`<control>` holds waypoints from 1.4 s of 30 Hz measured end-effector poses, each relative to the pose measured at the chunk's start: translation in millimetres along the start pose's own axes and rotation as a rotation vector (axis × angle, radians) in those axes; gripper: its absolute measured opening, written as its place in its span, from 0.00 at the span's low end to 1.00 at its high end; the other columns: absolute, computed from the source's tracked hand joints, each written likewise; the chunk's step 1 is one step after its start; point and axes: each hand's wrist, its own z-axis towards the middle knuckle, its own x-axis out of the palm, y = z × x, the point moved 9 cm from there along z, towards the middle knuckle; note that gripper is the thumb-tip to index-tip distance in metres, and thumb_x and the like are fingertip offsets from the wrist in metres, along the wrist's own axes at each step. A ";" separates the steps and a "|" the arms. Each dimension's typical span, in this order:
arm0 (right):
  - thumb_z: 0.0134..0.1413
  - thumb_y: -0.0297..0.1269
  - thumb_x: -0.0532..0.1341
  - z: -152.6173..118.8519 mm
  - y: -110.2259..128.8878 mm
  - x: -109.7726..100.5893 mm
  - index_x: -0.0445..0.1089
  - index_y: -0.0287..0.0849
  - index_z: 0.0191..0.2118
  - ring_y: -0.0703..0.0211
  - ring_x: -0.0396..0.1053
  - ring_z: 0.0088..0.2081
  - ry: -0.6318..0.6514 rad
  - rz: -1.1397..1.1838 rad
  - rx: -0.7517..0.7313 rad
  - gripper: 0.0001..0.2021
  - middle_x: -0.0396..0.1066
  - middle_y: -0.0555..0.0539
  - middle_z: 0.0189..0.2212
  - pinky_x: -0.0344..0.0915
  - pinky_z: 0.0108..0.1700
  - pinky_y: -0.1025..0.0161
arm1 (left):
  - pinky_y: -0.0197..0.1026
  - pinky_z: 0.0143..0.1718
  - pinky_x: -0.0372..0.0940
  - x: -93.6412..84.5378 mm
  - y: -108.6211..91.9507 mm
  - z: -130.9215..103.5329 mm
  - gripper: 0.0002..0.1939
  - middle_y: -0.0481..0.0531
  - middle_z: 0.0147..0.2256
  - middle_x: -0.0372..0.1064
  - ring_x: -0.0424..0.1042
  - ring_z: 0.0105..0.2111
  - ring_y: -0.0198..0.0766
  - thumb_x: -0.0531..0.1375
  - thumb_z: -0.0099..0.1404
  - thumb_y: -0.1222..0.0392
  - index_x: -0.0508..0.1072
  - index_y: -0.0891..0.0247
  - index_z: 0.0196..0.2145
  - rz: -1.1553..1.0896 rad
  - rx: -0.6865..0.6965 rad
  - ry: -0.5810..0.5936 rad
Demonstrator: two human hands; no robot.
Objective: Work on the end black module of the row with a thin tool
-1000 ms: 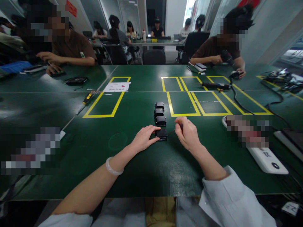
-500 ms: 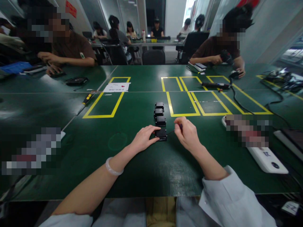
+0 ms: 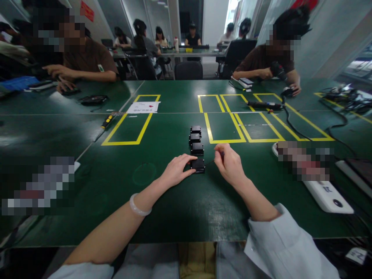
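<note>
Left hand (image 3: pixel 176 170) fingers pressed on nearest black box (image 3: pixel 198 164), end of a four-box row on green worktop (image 3: pixel 162 209) | right hand (image 3: pixel 229 164), just right of box, pinches thin tool (image 3: pixel 213 160) | no legible writing.

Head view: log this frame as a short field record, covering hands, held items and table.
left hand: fingers rest on the nearest small black box, steadying it
right hand: pinches a thin tool whose tip points at that box
row: three more black boxes lined up behind it
surface: green table with yellow taped rectangles
right side: white power strip
others: people seated across the table
</note>
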 end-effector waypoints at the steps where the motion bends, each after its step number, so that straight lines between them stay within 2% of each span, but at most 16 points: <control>1: 0.61 0.33 0.50 -0.1 0.2 -0.1 0.62 0.43 0.40 0.59 0.65 0.28 0.004 -0.001 -0.001 0.05 0.68 0.49 0.27 0.61 0.34 0.62 | 0.45 0.46 0.62 0.0 -0.4 0.0 0.19 0.51 0.46 0.68 0.69 0.44 0.43 0.60 0.65 0.56 0.65 0.56 0.52 0.000 0.000 0.001; 8: 0.62 0.39 0.54 1.2 1.6 -2.1 0.62 0.43 0.35 0.61 0.62 0.27 0.014 -0.039 -0.015 0.07 0.68 0.49 0.26 0.59 0.33 0.63 | 0.45 0.46 0.62 0.2 -0.3 -0.3 0.19 0.51 0.46 0.67 0.69 0.45 0.44 0.60 0.65 0.56 0.65 0.56 0.53 0.004 -0.002 0.008; 16: 0.60 0.33 0.51 0.5 -1.3 -2.0 0.63 0.43 0.41 0.59 0.66 0.31 0.004 0.013 0.018 0.06 0.69 0.48 0.28 0.61 0.36 0.61 | 0.45 0.46 0.62 1.9 1.6 0.3 0.19 0.52 0.46 0.68 0.69 0.44 0.43 0.60 0.65 0.56 0.65 0.56 0.53 -0.004 -0.002 0.010; 23: 0.62 0.38 0.53 2.1 3.2 -4.1 0.63 0.43 0.36 0.61 0.63 0.27 -0.007 -0.039 -0.032 0.06 0.68 0.49 0.27 0.59 0.34 0.62 | 0.45 0.45 0.63 0.8 -0.3 -0.2 0.19 0.51 0.46 0.68 0.69 0.44 0.43 0.60 0.65 0.56 0.65 0.56 0.53 -0.001 0.002 0.002; 32: 0.60 0.33 0.51 1.5 4.2 -3.5 0.62 0.43 0.38 0.60 0.64 0.28 -0.023 -0.029 -0.039 0.04 0.67 0.49 0.26 0.61 0.34 0.62 | 0.44 0.45 0.63 0.6 1.3 -0.3 0.19 0.51 0.46 0.67 0.69 0.44 0.42 0.60 0.65 0.57 0.65 0.56 0.53 0.000 0.000 0.002; 42: 0.62 0.38 0.52 0.9 4.1 -3.1 0.62 0.43 0.36 0.61 0.62 0.27 -0.016 -0.032 -0.044 0.06 0.67 0.49 0.27 0.59 0.33 0.63 | 0.45 0.46 0.63 1.5 1.2 0.0 0.19 0.51 0.46 0.68 0.69 0.44 0.43 0.60 0.64 0.56 0.65 0.56 0.53 0.009 0.002 0.001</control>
